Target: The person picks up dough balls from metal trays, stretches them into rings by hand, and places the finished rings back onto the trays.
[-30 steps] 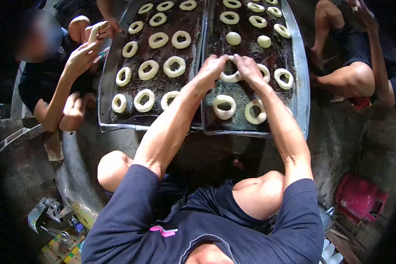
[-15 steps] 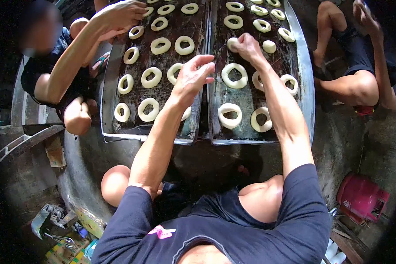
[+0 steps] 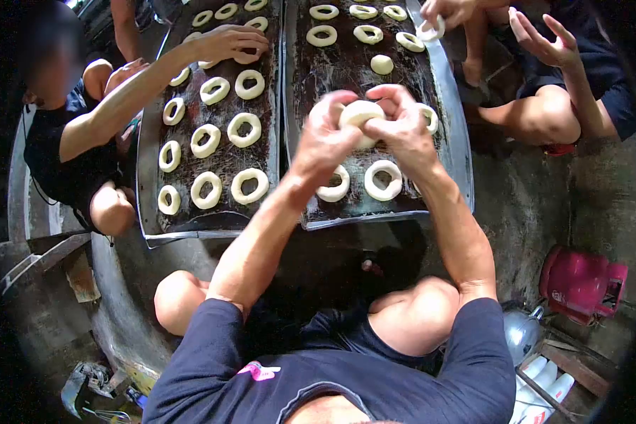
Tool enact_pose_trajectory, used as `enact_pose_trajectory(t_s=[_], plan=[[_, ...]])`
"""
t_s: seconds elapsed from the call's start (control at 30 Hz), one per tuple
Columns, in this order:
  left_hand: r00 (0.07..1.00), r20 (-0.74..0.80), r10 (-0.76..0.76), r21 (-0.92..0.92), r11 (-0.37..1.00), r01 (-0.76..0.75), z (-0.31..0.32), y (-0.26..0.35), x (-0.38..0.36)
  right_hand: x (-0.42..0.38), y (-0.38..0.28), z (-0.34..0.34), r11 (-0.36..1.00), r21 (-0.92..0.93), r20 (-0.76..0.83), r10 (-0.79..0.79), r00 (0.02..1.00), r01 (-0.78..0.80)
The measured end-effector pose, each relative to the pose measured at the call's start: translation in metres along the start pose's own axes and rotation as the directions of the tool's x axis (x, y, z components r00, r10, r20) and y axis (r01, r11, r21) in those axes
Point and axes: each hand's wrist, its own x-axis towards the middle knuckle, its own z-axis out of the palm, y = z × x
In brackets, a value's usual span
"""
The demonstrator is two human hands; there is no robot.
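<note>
A piece of dough is held up between my two hands over the right tray. My left hand closes on it from the left, with fingers curled round its side. From the other side my right hand grips it, thumb pressed to the front and fingers bent over. Below my hands lie dough rings, among them one ring near the tray's front edge. An uncut dough ball sits just beyond my hands. My hands and forearms hide parts of other rings.
A second dark tray full of dough rings stands against the left side. A co-worker's hand reaches over it. At the far right, another hand is at a ring by the tray rim. A pink gas cylinder stands right.
My right hand has lifted the dough from the tray, and my left hand has closed in on it from open. The view has shifted. A co-worker's hand has appeared at the far right.
</note>
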Motion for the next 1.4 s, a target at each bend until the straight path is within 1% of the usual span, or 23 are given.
enact_pose_trajectory(t_s=[0.1,0.17,0.2,0.23,0.27,0.3,0.33,0.37,0.43,0.47,0.53,0.63,0.7,0.77,0.83,0.93,0.97,1.03,1.1,1.17,1.2,1.3,1.4], plan=[[0.995,0.095,-0.033,-0.022,0.999,0.035,0.024,-0.01,-0.01,-0.001,-0.006,-0.016,0.923,-0.364,-0.107,-0.175,0.979,0.125],[1.0,0.005,-0.014,-0.174,0.985,0.015,0.017,-0.006,0.0,-0.014,-0.001,-0.015,0.829,-0.546,-0.056,-0.18,0.982,0.121],[0.998,0.058,0.012,-0.366,0.931,0.01,0.013,0.001,0.0,-0.02,0.012,-0.016,0.674,-0.671,0.087,-0.34,0.936,0.307],[0.993,0.108,0.046,-0.54,0.841,0.02,0.01,0.006,0.002,-0.029,0.021,-0.02,0.757,-0.621,0.097,-0.186,0.978,0.206],[0.994,0.048,0.096,-0.204,0.975,-0.084,0.003,-0.009,0.005,-0.029,0.017,-0.029,0.746,-0.604,0.113,-0.266,0.957,0.279],[0.978,0.207,-0.037,-0.56,0.815,0.149,0.018,0.02,-0.008,-0.029,0.002,-0.037,0.729,-0.588,0.129,-0.345,0.93,0.352],[0.948,0.261,-0.183,-0.382,0.882,0.275,0.025,0.015,-0.014,-0.031,-0.014,-0.044,0.97,-0.198,-0.048,-0.153,0.987,0.141],[0.899,0.285,-0.331,-0.193,0.899,0.393,0.033,0.011,-0.02,-0.034,-0.03,-0.046,0.993,0.119,-0.166,0.014,0.986,0.006],[0.914,0.335,-0.228,-0.136,0.948,0.287,0.042,0.017,-0.028,-0.051,-0.011,-0.052,0.88,0.467,-0.001,0.099,0.995,-0.087],[0.953,0.277,-0.119,-0.34,0.916,0.213,0.035,0.013,-0.017,-0.057,-0.002,-0.053,0.841,0.521,0.154,0.075,0.985,-0.145],[0.981,0.156,-0.12,-0.569,0.8,0.188,0.022,0.011,-0.003,-0.066,-0.009,-0.048,0.919,0.319,0.194,0.173,0.966,-0.229],[0.843,0.363,-0.398,0.027,0.908,0.418,0.021,0.011,-0.014,-0.063,-0.018,-0.058,0.918,0.376,0.018,0.128,0.992,-0.125],[0.805,0.52,-0.285,0.084,0.955,0.284,0.034,0.026,-0.012,-0.064,-0.009,-0.051,0.849,0.521,0.082,0.054,0.995,-0.089],[0.953,0.298,0.05,-0.189,0.982,0.008,0.03,0.02,0.004,-0.069,0.0,-0.044,0.906,0.392,0.17,0.1,0.98,-0.161],[0.942,0.33,-0.054,-0.346,0.922,0.174,0.02,0.01,0.0,-0.068,-0.015,-0.051,0.992,0.086,0.046,0.088,0.995,-0.091],[0.801,0.539,-0.26,-0.012,0.949,0.316,0.031,0.018,-0.019,-0.058,-0.033,-0.045,0.972,0.23,-0.024,-0.034,0.999,0.039],[0.837,0.453,-0.307,0.13,0.952,0.278,0.025,0.026,-0.015,-0.06,-0.029,-0.033,0.947,0.319,-0.011,0.038,0.999,-0.033],[0.927,0.337,0.164,-0.26,0.963,-0.075,0.011,0.016,0.004,-0.06,-0.009,-0.044,0.981,0.03,0.251,0.18,0.951,-0.193],[0.982,0.186,-0.011,-0.55,0.827,0.114,0.001,0.012,-0.003,-0.052,-0.031,-0.042,0.961,-0.107,0.174,0.27,0.947,-0.254],[0.99,0.142,0.014,-0.079,0.997,-0.002,-0.02,0.0,-0.012,-0.031,-0.04,-0.045,0.979,0.046,0.1,0.195,0.976,-0.2],[0.977,0.158,-0.143,-0.349,0.918,0.19,-0.017,-0.002,-0.015,-0.019,-0.041,-0.039,0.987,0.027,0.112,0.155,0.982,-0.159],[0.991,0.099,-0.092,-0.497,0.858,0.13,-0.039,-0.024,0.006,0.03,-0.039,-0.008,0.968,-0.226,0.101,0.136,0.985,-0.11],[0.946,-0.216,-0.24,0.027,0.968,0.251,-0.082,-0.015,0.024,0.101,-0.014,0.009,0.814,-0.58,0.102,0.128,0.987,-0.045]])
